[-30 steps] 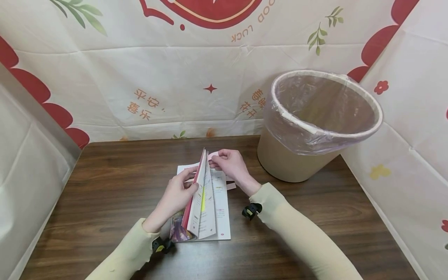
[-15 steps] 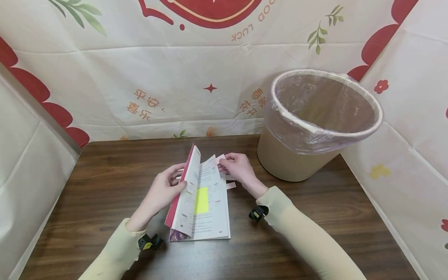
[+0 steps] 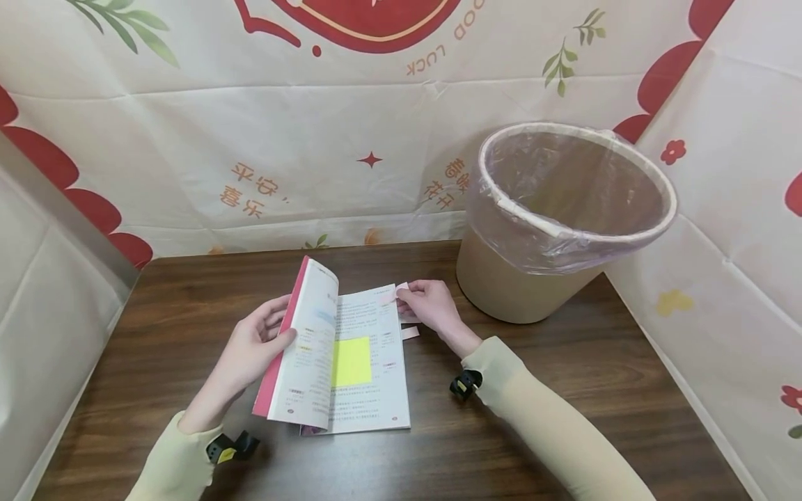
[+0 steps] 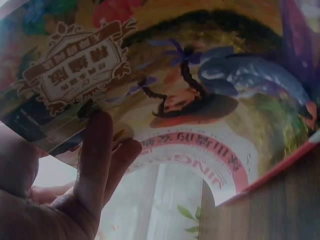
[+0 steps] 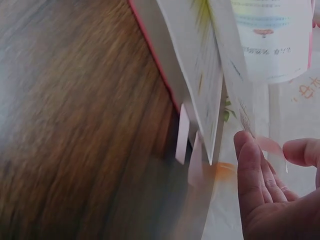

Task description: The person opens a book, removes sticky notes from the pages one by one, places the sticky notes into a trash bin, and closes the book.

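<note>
A paperback book (image 3: 376,412) lies open on the table, a yellow sticky note (image 3: 352,362) on its right-hand page. My left hand (image 3: 250,344) grips the raised cover and turned pages, thumb on the inner side. The left wrist view shows the illustrated cover (image 4: 170,75) bending above the fingers. By the right page's top corner, my right hand (image 3: 432,306) pinches a pale pink sticky tab (image 5: 270,146) between thumb and fingers. Lower along that edge, another pink tab (image 3: 410,332) sticks out; two loose tab ends (image 5: 183,134) show in the right wrist view.
A tan waste bin (image 3: 520,292) with a clear plastic liner (image 3: 545,250) stands at the table's back right. Printed fabric (image 3: 376,118) hangs behind and at both sides. The dark wooden table (image 3: 188,306) extends around the book.
My left hand has swung the cover and turned pages leftward, opening the book wider and exposing the yellow note. The right hand has shifted slightly right and down with the page corner.
</note>
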`<action>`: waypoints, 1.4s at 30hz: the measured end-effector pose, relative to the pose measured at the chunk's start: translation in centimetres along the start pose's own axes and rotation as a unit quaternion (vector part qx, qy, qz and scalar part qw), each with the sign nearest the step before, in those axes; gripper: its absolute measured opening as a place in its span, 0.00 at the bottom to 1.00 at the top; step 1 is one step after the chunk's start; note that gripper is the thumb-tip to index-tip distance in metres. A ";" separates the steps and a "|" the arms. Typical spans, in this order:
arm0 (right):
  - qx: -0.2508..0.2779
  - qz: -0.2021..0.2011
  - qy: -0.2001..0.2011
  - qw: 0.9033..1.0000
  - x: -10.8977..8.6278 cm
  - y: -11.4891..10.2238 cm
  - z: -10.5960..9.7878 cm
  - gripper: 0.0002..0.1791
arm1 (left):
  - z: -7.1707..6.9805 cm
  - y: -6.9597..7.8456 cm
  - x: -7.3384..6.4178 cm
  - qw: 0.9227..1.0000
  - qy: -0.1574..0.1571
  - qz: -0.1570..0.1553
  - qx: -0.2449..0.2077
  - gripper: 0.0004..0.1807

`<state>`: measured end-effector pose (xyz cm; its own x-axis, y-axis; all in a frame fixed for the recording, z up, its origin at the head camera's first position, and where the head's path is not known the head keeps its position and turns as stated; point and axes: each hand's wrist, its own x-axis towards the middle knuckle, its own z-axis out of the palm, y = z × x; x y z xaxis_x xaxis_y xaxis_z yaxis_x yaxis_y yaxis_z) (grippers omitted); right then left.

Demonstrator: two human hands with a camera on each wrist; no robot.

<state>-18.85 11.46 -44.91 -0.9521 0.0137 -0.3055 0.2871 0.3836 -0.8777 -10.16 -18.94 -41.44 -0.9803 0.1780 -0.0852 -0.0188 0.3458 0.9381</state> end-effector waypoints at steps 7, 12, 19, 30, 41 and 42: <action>-0.010 -0.027 0.000 1.000 0.3 0.9 -0.3 0.13 | -1.4 -0.8 -0.7 1.000 0.005 -0.012 -0.001 0.35; -0.055 -0.050 0.006 0.997 0.7 1.4 -0.3 0.12 | -2.1 -1.3 -1.1 1.000 0.008 -0.022 -0.006 0.36; -0.140 -0.083 0.028 0.986 0.7 1.9 0.0 0.11 | -2.6 -2.0 -1.7 0.999 0.014 -0.041 -0.007 0.36; -0.234 -0.132 0.053 0.962 0.9 2.4 -0.4 0.11 | -2.9 -3.1 -2.1 0.997 0.017 -0.070 -0.001 0.39; -0.271 -0.125 0.051 0.953 1.5 2.9 -0.2 0.11 | -3.5 -4.0 -2.3 0.997 0.012 -0.080 0.002 0.41; -0.274 -0.125 0.050 0.952 1.5 2.8 -0.2 0.11 | -3.5 -4.1 -2.3 0.997 0.012 -0.082 0.003 0.41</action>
<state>-19.46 12.73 -47.80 -0.9966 -0.0638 -0.0514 -0.0216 0.8102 -0.5858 -8.52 -24.05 -43.91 -0.9685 0.0966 -0.2295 -0.1786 0.3731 0.9105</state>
